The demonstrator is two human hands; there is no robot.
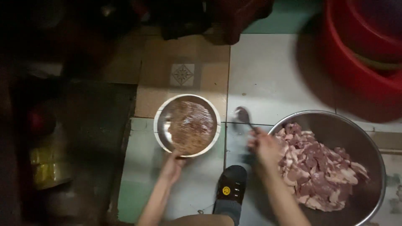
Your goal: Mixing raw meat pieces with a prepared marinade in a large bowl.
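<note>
Both hands point(173, 163) point(264, 144) outstretched: bowl point(161, 125), spoon point(243, 115)

A red plastic tub point(360, 71) stands at the upper right on the tiled floor point(272, 71), with another red basin nested inside it. One tan tile bears a small patterned motif point(182, 75). A black slipper point(229, 190) with a yellow round mark rests near the bottom edge. Something yellow point(47, 167) lies in the dark left side, too dim to identify.
</note>
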